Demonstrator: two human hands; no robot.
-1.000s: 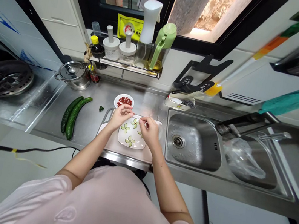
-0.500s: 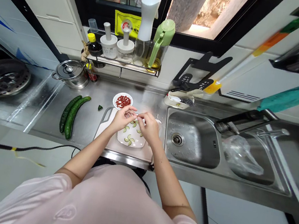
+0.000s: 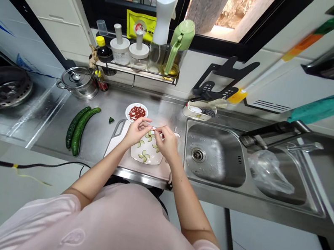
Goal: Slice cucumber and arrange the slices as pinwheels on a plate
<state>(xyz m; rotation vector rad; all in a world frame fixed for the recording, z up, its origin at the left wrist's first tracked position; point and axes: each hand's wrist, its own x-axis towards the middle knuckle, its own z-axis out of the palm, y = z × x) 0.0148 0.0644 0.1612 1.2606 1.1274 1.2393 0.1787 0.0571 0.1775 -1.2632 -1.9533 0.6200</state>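
Note:
Over the far part of a white plate (image 3: 154, 160), my left hand (image 3: 135, 131) and my right hand (image 3: 166, 143) face each other with fingertips pinched. A speck of red shows between them; what each hand holds is too small to make out. Thin green-edged slices (image 3: 144, 156) lie on the plate in pinwheel groups, partly covered by my hands. Beneath the plate is a pale cutting board (image 3: 122, 161) with a grey handle. Just beyond my left hand stands a small white dish (image 3: 127, 115) of chopped red pieces (image 3: 137, 113).
Two cucumbers (image 3: 78, 133) and a small green end piece (image 3: 111, 120) lie left on the steel counter. A lidded pot (image 3: 79, 83) stands behind them. On the right is a sink (image 3: 216, 167). A condiment rack (image 3: 137, 71) hangs above the back of the counter.
My hands have drawn slightly apart at the fingertips, and a bit of red now shows between them. The camera view has shifted a little; the plate and dish stay put.

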